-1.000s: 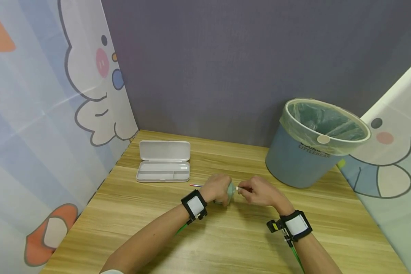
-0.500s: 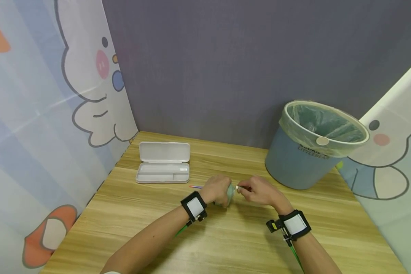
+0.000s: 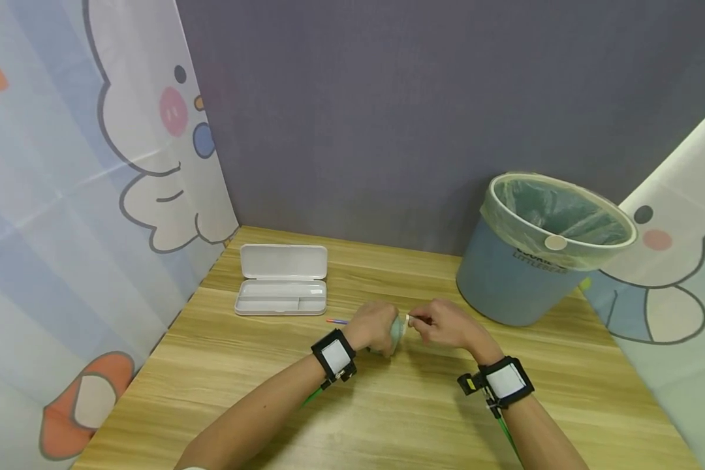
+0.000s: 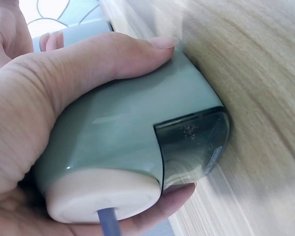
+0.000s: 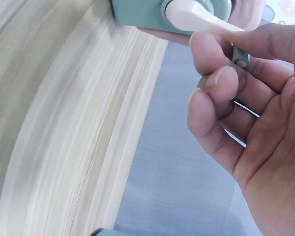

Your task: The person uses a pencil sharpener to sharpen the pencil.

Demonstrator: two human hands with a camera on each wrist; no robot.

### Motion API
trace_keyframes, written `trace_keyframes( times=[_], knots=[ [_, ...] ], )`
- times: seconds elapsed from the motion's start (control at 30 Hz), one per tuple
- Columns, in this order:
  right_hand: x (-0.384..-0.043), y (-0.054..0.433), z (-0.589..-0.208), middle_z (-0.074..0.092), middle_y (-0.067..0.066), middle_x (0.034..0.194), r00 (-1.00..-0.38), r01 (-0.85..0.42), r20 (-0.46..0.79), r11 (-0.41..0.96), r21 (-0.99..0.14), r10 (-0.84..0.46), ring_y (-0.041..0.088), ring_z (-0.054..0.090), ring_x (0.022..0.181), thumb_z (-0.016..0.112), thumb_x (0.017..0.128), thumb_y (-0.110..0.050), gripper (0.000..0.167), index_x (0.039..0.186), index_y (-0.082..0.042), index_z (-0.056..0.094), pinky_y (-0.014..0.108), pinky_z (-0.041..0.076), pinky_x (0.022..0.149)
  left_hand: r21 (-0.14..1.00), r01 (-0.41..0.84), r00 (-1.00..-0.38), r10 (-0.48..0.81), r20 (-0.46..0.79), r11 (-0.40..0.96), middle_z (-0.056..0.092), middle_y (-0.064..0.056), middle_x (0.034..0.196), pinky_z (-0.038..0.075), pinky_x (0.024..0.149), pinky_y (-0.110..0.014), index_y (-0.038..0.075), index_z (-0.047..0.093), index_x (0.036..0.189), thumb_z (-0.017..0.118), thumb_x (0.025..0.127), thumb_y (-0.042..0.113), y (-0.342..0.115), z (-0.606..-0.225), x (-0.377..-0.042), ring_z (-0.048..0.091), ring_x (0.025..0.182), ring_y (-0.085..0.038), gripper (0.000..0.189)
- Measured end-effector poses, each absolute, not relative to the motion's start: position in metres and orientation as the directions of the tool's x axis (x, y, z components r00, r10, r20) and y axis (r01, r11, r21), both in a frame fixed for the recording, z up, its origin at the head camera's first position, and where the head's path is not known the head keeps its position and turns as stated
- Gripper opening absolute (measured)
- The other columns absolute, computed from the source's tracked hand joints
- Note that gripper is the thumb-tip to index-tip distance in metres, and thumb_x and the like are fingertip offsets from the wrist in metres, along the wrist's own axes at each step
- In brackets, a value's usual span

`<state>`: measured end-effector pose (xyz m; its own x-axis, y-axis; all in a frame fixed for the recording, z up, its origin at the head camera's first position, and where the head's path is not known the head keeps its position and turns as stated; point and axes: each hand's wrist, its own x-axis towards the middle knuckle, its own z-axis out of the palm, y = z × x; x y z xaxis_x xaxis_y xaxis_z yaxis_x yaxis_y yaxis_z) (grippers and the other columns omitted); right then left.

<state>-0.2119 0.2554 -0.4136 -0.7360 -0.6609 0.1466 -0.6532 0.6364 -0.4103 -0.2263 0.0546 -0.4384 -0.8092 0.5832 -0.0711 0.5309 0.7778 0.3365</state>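
Note:
A green crank pencil sharpener (image 4: 118,113) lies in the grip of my left hand (image 3: 373,326), mostly hidden by it in the head view. The left wrist view shows its cream front with a pencil (image 4: 108,221) in the hole, and a dark see-through shavings drawer (image 4: 191,142). The pencil's red and blue end (image 3: 336,321) sticks out left of the hand. My right hand (image 3: 446,324) pinches the small green knob (image 4: 51,42) (image 5: 242,58) of the white crank arm (image 5: 196,17) between thumb and fingers, the other fingers curled loosely.
An open white pencil case (image 3: 280,305) with divided compartments stands behind and left of the hands. At the back right is a blue bin (image 3: 499,274) with a clear liner. A grey wall (image 3: 352,130) closes off the back of the wooden table (image 3: 329,405).
The white crank arm has turned to another angle, and my right fingers have shifted slightly with it. My left hand keeps its place on the sharpener.

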Motion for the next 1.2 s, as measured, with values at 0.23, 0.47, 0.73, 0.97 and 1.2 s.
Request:
trace_keyframes(
  times=[0.23, 0.47, 0.73, 0.97, 1.2],
  knots=[
    [-0.219, 0.257, -0.416, 0.051, -0.016, 0.056, -0.74, -0.649, 0.15, 0.636, -0.418, -0.656, -0.003, 0.035, 0.044, 0.057, 0.103, -0.013, 0.031, 0.073, -0.019, 0.061, 0.019, 0.026, 0.048, 0.329, 0.536, -0.806, 0.587, -0.075, 0.778, 0.06, 0.005, 0.079, 0.046, 0.055, -0.024, 0.011, 0.068, 0.1, 0.098, 0.061, 0.02, 0.056, -0.437, -0.226, 0.054, 0.067, -0.012, 0.05],
    [-0.224, 0.257, -0.423, 0.042, -0.018, 0.057, -0.744, -0.652, 0.165, 0.65, -0.39, -0.647, -0.004, 0.032, 0.045, 0.056, 0.101, -0.011, 0.033, 0.071, -0.022, 0.054, 0.018, 0.026, 0.049, 0.315, 0.538, -0.806, 0.586, -0.077, 0.782, 0.061, 0.003, 0.081, 0.047, 0.057, -0.025, 0.012, 0.068, 0.098, 0.098, 0.06, 0.02, 0.056, -0.436, -0.225, 0.055, 0.07, -0.013, 0.049],
    [-0.226, 0.255, -0.429, 0.037, -0.016, 0.056, -0.76, -0.64, 0.162, 0.683, -0.351, -0.629, -0.002, 0.031, 0.046, 0.056, 0.103, -0.014, 0.03, 0.073, -0.02, 0.056, 0.019, 0.029, 0.051, 0.305, 0.548, -0.805, 0.59, -0.06, 0.779, 0.061, 0.003, 0.08, 0.047, 0.058, -0.025, 0.012, 0.068, 0.095, 0.099, 0.059, 0.021, 0.056, -0.436, -0.226, 0.056, 0.069, -0.013, 0.049],
    [-0.229, 0.254, -0.435, 0.037, -0.016, 0.057, -0.758, -0.644, 0.159, 0.686, -0.34, -0.632, -0.002, 0.032, 0.047, 0.056, 0.102, -0.014, 0.03, 0.073, -0.021, 0.055, 0.019, 0.029, 0.051, 0.32, 0.539, -0.807, 0.586, -0.068, 0.779, 0.061, 0.004, 0.08, 0.047, 0.058, -0.025, 0.013, 0.068, 0.095, 0.099, 0.059, 0.022, 0.056, -0.439, -0.226, 0.055, 0.07, -0.013, 0.049],
    [-0.232, 0.253, -0.441, 0.038, -0.015, 0.058, -0.756, -0.646, 0.157, 0.683, -0.34, -0.636, -0.002, 0.033, 0.047, 0.057, 0.102, -0.013, 0.026, 0.077, -0.011, 0.063, 0.02, 0.031, 0.051, 0.315, 0.544, -0.808, 0.587, -0.055, 0.778, 0.06, 0.005, 0.077, 0.046, 0.056, -0.025, 0.014, 0.067, 0.089, 0.098, 0.058, 0.02, 0.056, -0.44, -0.227, 0.054, 0.067, -0.012, 0.045]
  ],
)
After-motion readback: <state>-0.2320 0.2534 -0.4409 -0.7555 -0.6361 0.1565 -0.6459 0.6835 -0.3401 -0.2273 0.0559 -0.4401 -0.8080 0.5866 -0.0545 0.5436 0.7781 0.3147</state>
